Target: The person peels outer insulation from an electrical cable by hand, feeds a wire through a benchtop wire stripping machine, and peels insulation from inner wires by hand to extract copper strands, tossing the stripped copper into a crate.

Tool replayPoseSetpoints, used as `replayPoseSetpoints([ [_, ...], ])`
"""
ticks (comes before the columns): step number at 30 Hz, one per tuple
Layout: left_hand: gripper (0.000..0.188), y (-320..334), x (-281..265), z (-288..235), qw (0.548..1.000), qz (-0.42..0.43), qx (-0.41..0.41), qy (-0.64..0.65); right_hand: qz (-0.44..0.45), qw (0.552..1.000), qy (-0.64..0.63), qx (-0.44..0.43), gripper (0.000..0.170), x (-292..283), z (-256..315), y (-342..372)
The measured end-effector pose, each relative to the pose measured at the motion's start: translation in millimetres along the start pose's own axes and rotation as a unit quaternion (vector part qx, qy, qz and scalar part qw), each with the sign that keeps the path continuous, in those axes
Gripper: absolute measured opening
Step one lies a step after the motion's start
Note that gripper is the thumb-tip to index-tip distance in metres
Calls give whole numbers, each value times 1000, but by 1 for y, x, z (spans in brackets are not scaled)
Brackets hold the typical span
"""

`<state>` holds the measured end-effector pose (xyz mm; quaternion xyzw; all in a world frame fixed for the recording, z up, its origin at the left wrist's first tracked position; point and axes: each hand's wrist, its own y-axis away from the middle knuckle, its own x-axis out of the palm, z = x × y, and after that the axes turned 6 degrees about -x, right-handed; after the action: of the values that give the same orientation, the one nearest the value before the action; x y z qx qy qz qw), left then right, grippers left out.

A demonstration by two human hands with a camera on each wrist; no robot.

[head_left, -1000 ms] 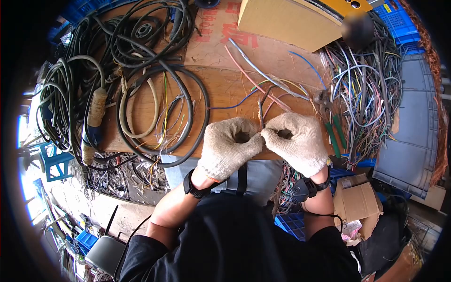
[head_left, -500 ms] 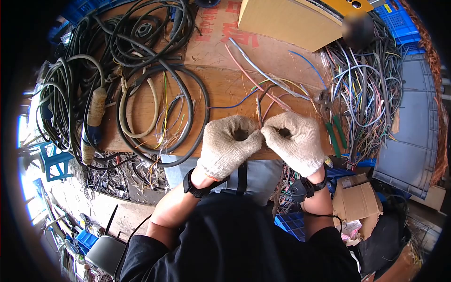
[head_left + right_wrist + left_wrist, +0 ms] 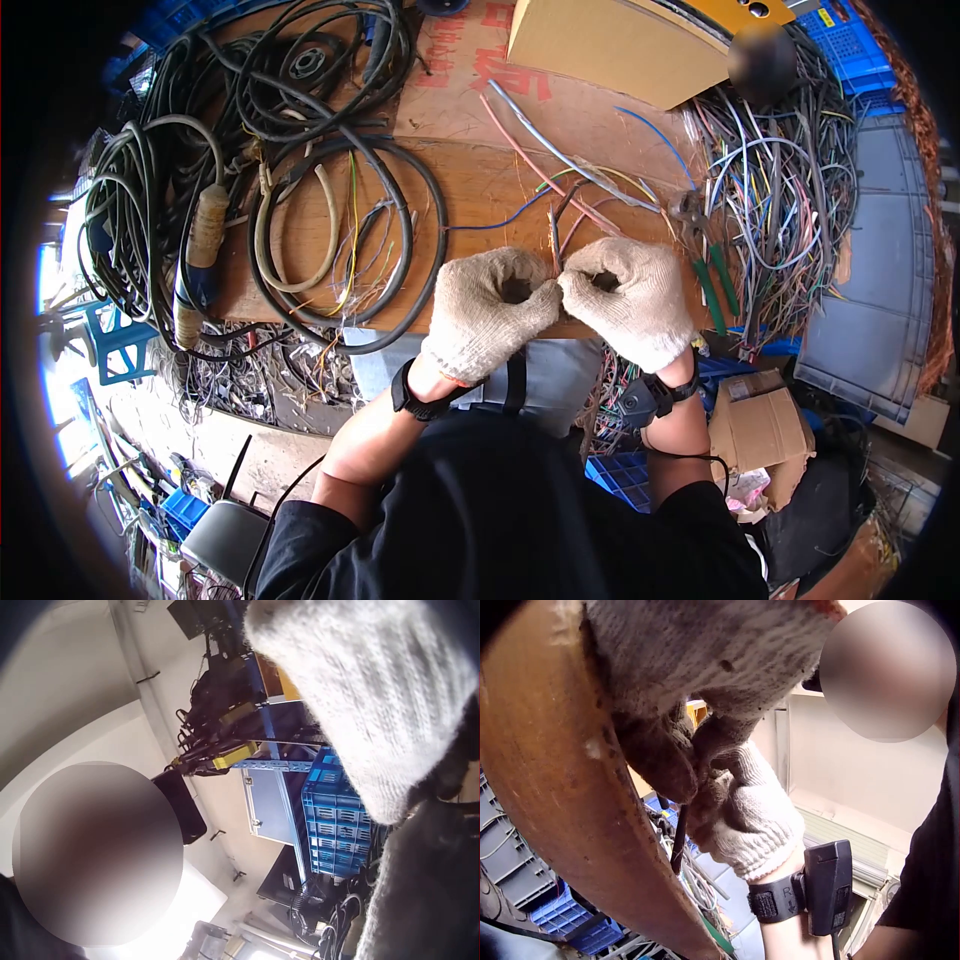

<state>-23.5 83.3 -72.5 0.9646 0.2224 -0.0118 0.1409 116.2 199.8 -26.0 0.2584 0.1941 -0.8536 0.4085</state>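
Note:
In the head view both hands wear off-white knit gloves and meet at the table's near edge. The left hand (image 3: 490, 313) and the right hand (image 3: 630, 300) pinch a short dark cable (image 3: 554, 240) between thumbs and curled fingers; its upper end shows a split sheath with a brownish strand. In the left wrist view a dark cable end (image 3: 679, 844) sticks out below the left hand (image 3: 705, 667), and the right hand (image 3: 746, 814) is close against it. The right wrist view shows the right glove (image 3: 375, 697), its fingertips hidden.
Green-handled pliers (image 3: 715, 280) lie right of the hands, beside a large heap of loose wires (image 3: 780, 190). Pink and blue wires (image 3: 545, 140) lie beyond the hands. Black cable coils (image 3: 435, 230) cover the left side. A cardboard box (image 3: 760, 430) stands low at the right.
The hands stay together on the cable and have shifted only slightly. The cable's upper end has tilted a little from side to side.

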Motion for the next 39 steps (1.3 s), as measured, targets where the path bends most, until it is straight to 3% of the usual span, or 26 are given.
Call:
replayPoseSetpoints([
  [10, 16, -1, -6, -5, 998, 29, -34, 51, 17, 995, -70, 70, 8, 2, -11, 1],
  [16, 18, -1, -5, -6, 999, 18, -25, 25, 0, 998, -50, 28, 9, 2, -1, 2],
  [25, 20, 1, 0, 3, 1000, -1, 16, -16, 0, 995, 97, -38, 11, 0, 11, 0],
  [33, 20, -1, -4, -1, 999, 30, -18, 12, 33, 993, -94, 64, 7, -3, -7, 0],
  [39, 17, -2, -9, -3, 996, 63, -40, 51, 56, 993, -80, 66, 7, -3, -12, -2],
])
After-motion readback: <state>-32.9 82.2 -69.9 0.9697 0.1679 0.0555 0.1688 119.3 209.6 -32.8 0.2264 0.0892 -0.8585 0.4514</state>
